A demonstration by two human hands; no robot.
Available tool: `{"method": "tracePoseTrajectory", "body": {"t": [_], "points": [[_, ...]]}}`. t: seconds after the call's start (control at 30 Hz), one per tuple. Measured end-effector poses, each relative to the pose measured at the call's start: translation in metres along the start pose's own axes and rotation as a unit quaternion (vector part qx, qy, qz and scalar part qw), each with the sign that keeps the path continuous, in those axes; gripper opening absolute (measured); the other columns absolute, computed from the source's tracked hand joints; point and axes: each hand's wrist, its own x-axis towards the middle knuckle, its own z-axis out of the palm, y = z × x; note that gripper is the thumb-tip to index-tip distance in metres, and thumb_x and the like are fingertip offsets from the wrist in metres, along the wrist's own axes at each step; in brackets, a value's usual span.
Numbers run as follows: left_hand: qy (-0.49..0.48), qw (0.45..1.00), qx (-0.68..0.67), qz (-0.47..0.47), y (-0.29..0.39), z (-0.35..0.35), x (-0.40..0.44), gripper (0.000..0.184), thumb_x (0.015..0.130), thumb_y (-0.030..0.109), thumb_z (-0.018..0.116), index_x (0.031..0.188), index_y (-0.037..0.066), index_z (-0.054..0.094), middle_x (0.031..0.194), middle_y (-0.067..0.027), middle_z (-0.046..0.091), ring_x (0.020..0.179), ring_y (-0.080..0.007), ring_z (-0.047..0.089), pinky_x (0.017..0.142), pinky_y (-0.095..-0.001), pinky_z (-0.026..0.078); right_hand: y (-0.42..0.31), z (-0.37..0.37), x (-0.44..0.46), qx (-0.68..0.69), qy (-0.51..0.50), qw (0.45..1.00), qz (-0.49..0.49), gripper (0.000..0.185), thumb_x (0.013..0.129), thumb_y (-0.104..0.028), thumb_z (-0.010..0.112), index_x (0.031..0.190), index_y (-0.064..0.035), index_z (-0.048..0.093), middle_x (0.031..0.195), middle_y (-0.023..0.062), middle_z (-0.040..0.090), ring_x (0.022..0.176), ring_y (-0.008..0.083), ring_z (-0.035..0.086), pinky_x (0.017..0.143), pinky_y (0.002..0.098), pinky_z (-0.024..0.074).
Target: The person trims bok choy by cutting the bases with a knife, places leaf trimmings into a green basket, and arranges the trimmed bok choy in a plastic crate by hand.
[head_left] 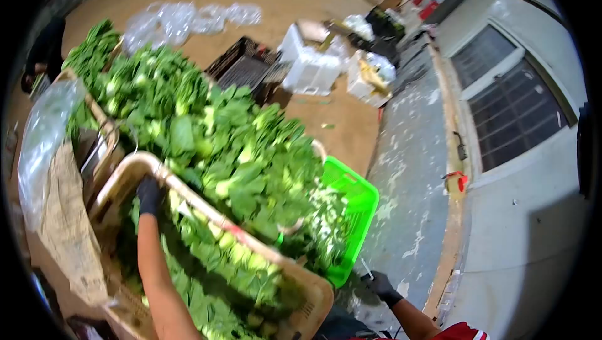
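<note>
My left hand (149, 197), in a dark glove, reaches into the far left corner of a beige plastic crate (251, 243), close to its inner wall. Its fingers are too dark to make out, so whether they grip anything is unclear. Leafy greens with pale stems (241, 257) lie in rows inside this crate. On the right, my right hand (381, 288), also dark-gloved, is closed around a small knife (367, 269) with a thin, pale blade pointing up. That hand is beside a bright green basket (360, 208), which holds leaf scraps (329, 214).
Beyond the crate rises a large heap of leafy greens (244, 152). Clear plastic sheeting (182, 23), a black crate (241, 67) and white boxes (310, 67) lie on the floor behind. A wall (527, 239) runs along the right. Another person (47, 54) is at far left.
</note>
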Motion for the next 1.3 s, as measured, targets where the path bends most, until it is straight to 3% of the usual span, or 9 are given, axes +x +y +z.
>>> {"method": "tracePoseTrajectory", "body": {"t": [0.13,0.47,0.57,0.8,0.97,1.07,1.17,1.23,1.3], "points": [[-0.053,0.996,-0.031,-0.058,0.015,-0.028,-0.015,0.041,0.066,0.030,0.070,0.100,0.012,0.059,0.102,-0.0186,0.052,0.093,-0.0366,0.051,0.078,-0.0461,0.043,-0.036,-0.004,-0.009,-0.049,-0.018,0.997,0.061,0.028,0.078,-0.031,0.059,0.083,-0.0041,0.063,0.072,0.0184,0.061,0.067,0.0304,0.060,0.063,0.0387,0.0465],[0.006,0.998,-0.001,0.070,0.017,-0.036,-0.022,0.029,0.065,0.022,0.069,0.091,0.012,0.062,0.103,-0.0169,0.053,0.094,-0.0368,0.050,0.079,-0.0468,0.041,-0.050,-0.002,-0.021,0.032,-0.049,0.997,0.051,0.025,0.080,-0.028,0.060,0.081,-0.0025,0.063,0.066,0.0165,0.061,0.059,0.0256,0.061,0.058,0.0371,0.0462],[-0.052,0.996,0.014,0.073,0.023,-0.057,-0.018,0.030,0.066,0.022,0.068,0.092,0.010,0.061,0.102,-0.0173,0.053,0.095,-0.0370,0.050,0.079,-0.0468,0.041,-0.012,0.007,-0.018,-0.016,-0.051,0.998,0.038,0.018,0.081,-0.019,0.057,0.091,-0.0062,0.066,0.070,0.0079,0.065,0.056,0.0125,0.061,0.051,0.0279,0.0483],[0.003,0.999,-0.020,0.032,0.020,-0.042,-0.021,0.034,0.066,0.023,0.070,0.096,0.010,0.058,0.094,-0.0154,0.057,0.085,-0.0344,0.056,0.075,-0.0459,0.042,-0.039,-0.003,-0.035,0.041,-0.044,0.992,0.110,0.028,0.080,-0.029,0.060,0.082,-0.0010,0.060,0.065,0.0161,0.061,0.060,0.0255,0.062,0.057,0.0373,0.0462],[0.084,0.990,-0.092,0.066,0.017,-0.055,-0.031,0.042,0.061,0.013,0.073,0.096,0.003,0.052,0.089,-0.0178,0.054,0.085,-0.0386,0.052,0.074,-0.0470,0.042,-0.030,0.007,-0.036,0.023,0.006,1.000,0.019,0.018,0.084,-0.020,0.056,0.083,-0.0035,0.064,0.064,0.0068,0.061,0.054,0.0123,0.056,0.050,0.0289,0.0448],[0.202,0.972,-0.090,0.076,-0.006,-0.070,-0.061,0.064,0.065,0.018,0.075,0.117,0.000,0.044,0.122,-0.0242,0.046,0.115,-0.0394,0.043,0.096,-0.0448,0.035,-0.029,0.011,-0.029,0.097,0.018,0.995,-0.006,0.019,0.086,-0.020,0.057,0.078,-0.0032,0.062,0.062,0.0073,0.059,0.055,0.0121,0.055,0.051,0.0308,0.0435],[0.243,0.929,-0.254,0.114,0.051,-0.185,-0.108,0.067,0.059,0.009,0.079,0.116,0.001,0.045,0.117,-0.0180,0.050,0.109,-0.0311,0.048,0.095,-0.0374,0.038,-0.116,-0.008,-0.022,0.026,0.029,0.991,-0.131,0.020,0.087,-0.022,0.057,0.081,-0.0039,0.061,0.064,0.0107,0.058,0.056,0.0150,0.055,0.051,0.0328,0.0430],[0.202,0.891,-0.389,0.118,0.107,-0.245,-0.153,0.065,0.061,0.009,0.076,0.116,0.001,0.044,0.120,-0.0155,0.049,0.109,-0.0276,0.049,0.094,-0.0365,0.040,-0.157,-0.003,-0.005,-0.011,-0.007,0.978,-0.207,0.022,0.085,-0.015,0.058,0.104,-0.0043,0.060,0.080,0.0179,0.063,0.070,0.0313,0.062,0.062,0.0361,0.0485],[0.111,0.784,-0.597,0.127,0.160,-0.271,-0.191,0.070,0.063,0.013,0.076,0.120,0.001,0.038,0.122,-0.0158,0.047,0.112,-0.0270,0.048,0.097,-0.0384,0.038,-0.257,-0.020,-0.010,0.025,-0.025,0.940,-0.338,0.034,0.080,-0.010,0.064,0.112,-0.0027,0.055,0.096,0.0144,0.064,0.082,0.0269,0.063,0.069,0.0320,0.0499]]}}
